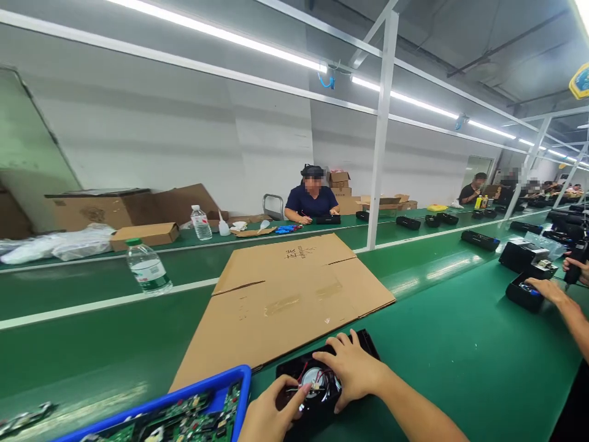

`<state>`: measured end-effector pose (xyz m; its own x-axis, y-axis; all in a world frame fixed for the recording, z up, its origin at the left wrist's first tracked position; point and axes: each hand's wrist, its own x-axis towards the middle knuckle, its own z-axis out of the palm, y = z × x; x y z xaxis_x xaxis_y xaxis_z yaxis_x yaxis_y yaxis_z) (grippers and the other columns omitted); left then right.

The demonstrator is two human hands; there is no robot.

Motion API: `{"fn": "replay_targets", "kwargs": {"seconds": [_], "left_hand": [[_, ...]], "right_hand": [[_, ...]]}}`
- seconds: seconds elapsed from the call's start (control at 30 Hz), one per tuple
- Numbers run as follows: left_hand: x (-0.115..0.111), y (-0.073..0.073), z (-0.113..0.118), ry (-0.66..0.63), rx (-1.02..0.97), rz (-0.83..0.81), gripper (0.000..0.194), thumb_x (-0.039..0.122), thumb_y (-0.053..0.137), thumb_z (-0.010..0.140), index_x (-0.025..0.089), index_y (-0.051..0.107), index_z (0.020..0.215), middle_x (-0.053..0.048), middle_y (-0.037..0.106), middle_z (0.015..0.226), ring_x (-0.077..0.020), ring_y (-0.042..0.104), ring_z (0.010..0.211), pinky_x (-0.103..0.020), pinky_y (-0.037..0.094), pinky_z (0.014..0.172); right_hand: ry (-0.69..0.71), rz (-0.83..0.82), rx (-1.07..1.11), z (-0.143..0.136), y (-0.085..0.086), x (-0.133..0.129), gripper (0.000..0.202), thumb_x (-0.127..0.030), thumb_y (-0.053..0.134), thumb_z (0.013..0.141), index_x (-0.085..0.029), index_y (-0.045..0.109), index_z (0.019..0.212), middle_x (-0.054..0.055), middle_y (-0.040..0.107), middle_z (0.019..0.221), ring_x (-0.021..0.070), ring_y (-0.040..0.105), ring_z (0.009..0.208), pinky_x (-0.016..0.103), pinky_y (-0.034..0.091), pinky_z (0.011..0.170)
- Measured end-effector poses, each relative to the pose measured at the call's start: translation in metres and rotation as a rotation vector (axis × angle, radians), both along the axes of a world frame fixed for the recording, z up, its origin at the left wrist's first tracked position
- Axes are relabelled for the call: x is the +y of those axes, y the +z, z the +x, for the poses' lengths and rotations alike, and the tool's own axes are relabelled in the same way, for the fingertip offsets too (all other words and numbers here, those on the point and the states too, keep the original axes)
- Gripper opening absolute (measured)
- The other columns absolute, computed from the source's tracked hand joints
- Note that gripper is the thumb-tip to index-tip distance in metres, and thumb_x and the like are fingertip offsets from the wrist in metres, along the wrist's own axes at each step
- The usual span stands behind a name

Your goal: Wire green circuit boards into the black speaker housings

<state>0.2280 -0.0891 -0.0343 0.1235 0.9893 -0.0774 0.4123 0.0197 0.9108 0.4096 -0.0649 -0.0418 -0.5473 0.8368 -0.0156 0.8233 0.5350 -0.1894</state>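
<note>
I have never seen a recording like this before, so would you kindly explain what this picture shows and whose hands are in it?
There is no robot here: a person wears a camera on the head, and this single picture looks forward and down from it. The two bare hands at the bottom are the wearer's own. The left hand pinches thin wires over an open black housing, while the right hand steadies it. On the green bench lie a blue tray of circuit boards and flattened cardboard. The hands at the far right belong to someone else.
</note>
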Motion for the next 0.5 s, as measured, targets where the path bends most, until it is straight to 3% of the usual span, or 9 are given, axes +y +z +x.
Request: {"fn": "replay_targets", "kwargs": {"seconds": [0.1, 0.2, 0.33, 0.5], "left_hand": [[0.001, -0.011, 0.0, -0.053, -0.052, 0.048, 0.054, 0.056, 0.049, 0.065, 0.018, 0.045, 0.104, 0.004, 0.053, 0.057, -0.0161, 0.055, 0.048, -0.025, 0.042, 0.044], [0.002, -0.016, -0.003, -0.154, -0.062, 0.103, 0.074, 0.055, 0.05, 0.066, 0.014, 0.029, 0.125, 0.002, 0.055, 0.068, -0.0141, 0.053, 0.051, -0.026, 0.044, 0.052], [0.002, -0.015, -0.007, -0.303, 0.012, 0.107, 0.068, 0.05, 0.045, 0.073, 0.014, 0.027, 0.127, -0.004, 0.057, 0.084, -0.0144, 0.055, 0.063, -0.028, 0.046, 0.066], [0.0, -0.023, 0.0, -0.584, 0.236, 0.035, 0.052, 0.035, 0.049, 0.074, 0.013, 0.039, 0.12, -0.008, 0.064, 0.088, -0.0176, 0.059, 0.077, -0.028, 0.045, 0.074]], "right_hand": [[-0.068, 0.025, 0.066, 0.012, -0.003, -0.008, 0.094, -0.049, 0.074, 0.047, -0.025, 0.034, 0.129, 0.012, 0.038, 0.123, 0.0329, 0.034, 0.112, 0.059, 0.017, 0.094], [-0.244, 0.049, 0.083, 0.042, -0.006, -0.021, 0.094, -0.046, 0.075, 0.042, -0.025, 0.038, 0.126, 0.011, 0.038, 0.125, 0.0323, 0.033, 0.113, 0.053, 0.017, 0.097], [-0.611, 0.156, 0.021, 0.11, -0.001, -0.042, 0.086, -0.038, 0.072, 0.048, -0.025, 0.039, 0.127, 0.011, 0.037, 0.129, 0.0309, 0.033, 0.115, 0.046, 0.022, 0.096], [-1.051, 0.171, -0.138, 0.198, 0.009, -0.063, 0.075, -0.031, 0.067, 0.056, -0.023, 0.04, 0.126, 0.011, 0.045, 0.123, 0.034, 0.04, 0.109, 0.05, 0.031, 0.086]]}}
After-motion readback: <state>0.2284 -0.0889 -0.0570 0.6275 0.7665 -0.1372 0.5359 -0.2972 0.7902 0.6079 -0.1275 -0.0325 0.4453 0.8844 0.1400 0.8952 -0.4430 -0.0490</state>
